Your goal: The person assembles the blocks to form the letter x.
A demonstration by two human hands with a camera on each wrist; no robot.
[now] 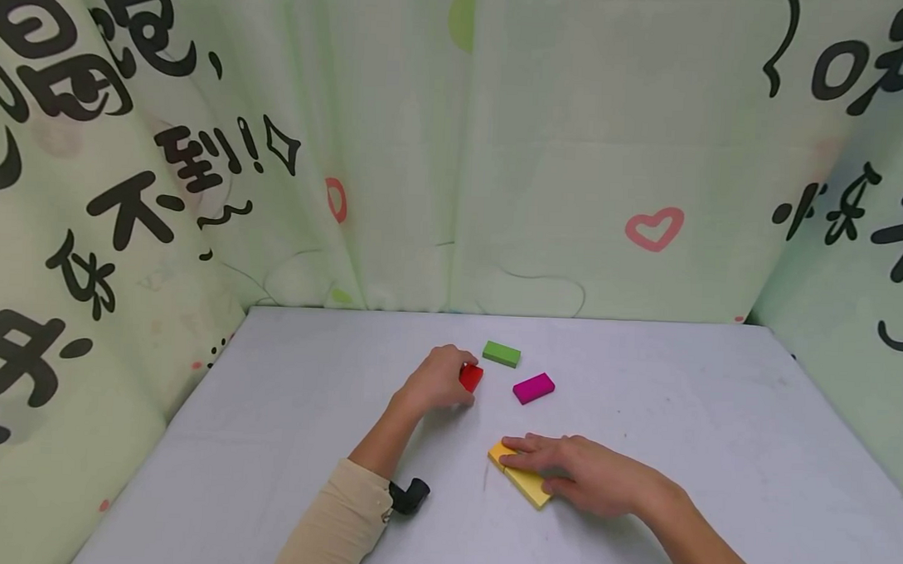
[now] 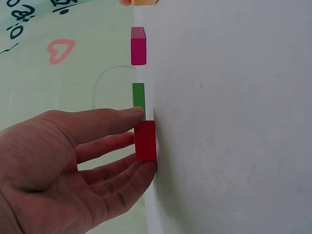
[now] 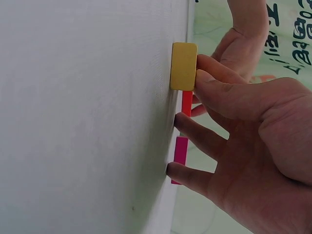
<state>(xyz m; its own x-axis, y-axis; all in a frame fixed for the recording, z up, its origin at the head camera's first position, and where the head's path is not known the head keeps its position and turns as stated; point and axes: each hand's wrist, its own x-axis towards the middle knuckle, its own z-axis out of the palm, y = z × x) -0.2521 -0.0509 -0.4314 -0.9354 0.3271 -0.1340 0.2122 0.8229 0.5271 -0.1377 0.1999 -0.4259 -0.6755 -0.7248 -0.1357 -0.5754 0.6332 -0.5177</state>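
- Red block (image 2: pixel 145 141): partly covered by the left hand (image 1: pixel 439 377) in the head view, and partly behind the yellow block (image 1: pixel 528 484) from the right wrist.
- Yellow block: partly under the right hand (image 1: pixel 594 474); a line crosses it, and whether that is a seam cannot be told. The left wrist view cuts it off at the top.
- Green block (image 1: pixel 501 354): partly hidden by the left thumb from the left wrist.
- Left thumb and fingers pinch the red block between them, near the green block.
- Right fingers are spread and nearly straight; index and thumb touch the yellow block, nearer the person than the magenta block (image 1: pixel 533 389).
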